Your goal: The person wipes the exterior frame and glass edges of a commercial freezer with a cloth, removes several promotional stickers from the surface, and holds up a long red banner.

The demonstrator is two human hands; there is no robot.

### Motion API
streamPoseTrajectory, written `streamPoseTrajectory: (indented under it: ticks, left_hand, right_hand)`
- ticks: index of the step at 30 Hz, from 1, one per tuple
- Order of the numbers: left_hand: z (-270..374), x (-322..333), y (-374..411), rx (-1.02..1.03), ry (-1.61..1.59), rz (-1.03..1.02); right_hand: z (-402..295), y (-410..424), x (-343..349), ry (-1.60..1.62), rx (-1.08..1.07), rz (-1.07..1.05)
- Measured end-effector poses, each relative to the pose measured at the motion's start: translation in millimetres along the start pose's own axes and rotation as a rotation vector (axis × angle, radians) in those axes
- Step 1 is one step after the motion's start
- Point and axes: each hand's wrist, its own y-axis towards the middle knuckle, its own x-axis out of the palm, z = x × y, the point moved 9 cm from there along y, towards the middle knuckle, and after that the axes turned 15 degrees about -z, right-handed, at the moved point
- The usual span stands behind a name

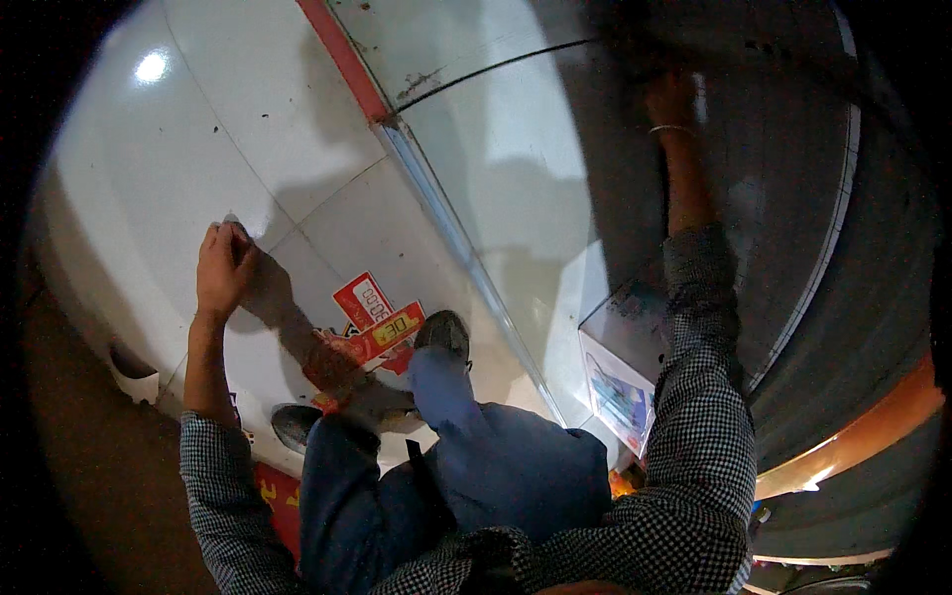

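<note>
My left hand is over the pale tiled floor on the left, its fingers pinched together. A small greyish thing shows at the fingertips; what it is cannot be made out. Stretched far forward on the right, my right hand is in deep shadow by a dark panel. A thin pale bracelet circles that wrist. Darkness hides its fingers and anything they may hold. Between my arms, red cards with printed digits lie overlapping on the floor near my shoe.
A metal track crosses the floor diagonally, continuing a red strip. Beside my right arm stands a panel with a colourful picture. An orange band curves along the right. Below my left arm is a red printed sheet.
</note>
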Motion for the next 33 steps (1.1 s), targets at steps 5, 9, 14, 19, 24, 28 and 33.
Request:
streamPoseTrajectory:
  ticks: [5,9,14,19,24,28,33]
  left_hand:
    - [-7,9,10,-0.013,0.041,-0.029]
    - [-9,0,-2,-0.077,0.063,-0.012]
    - [-6,16,24,0.031,0.095,-0.04]
    - [-26,21,14,-0.013,-0.319,-0.178]
    - [-18,2,-57,0.004,-0.768,-0.003]
    - [15,14,-96,0.012,-0.757,0.027]
    - [65,32,-118,-0.125,-0.949,0.061]
  right_hand:
    - [-30,-95,101,-0.364,-0.072,0.433]
    - [-173,-172,153,0.136,-0.088,0.377]
    - [-259,-122,160,0.22,-0.063,0.746]
    - [-265,-97,97,1.129,-0.118,0.203]
    - [-148,-213,87,0.776,-0.02,0.237]
    - [-146,-356,165,0.029,-0.11,0.204]
    - [-195,-329,217,-0.125,-0.188,-0.029]
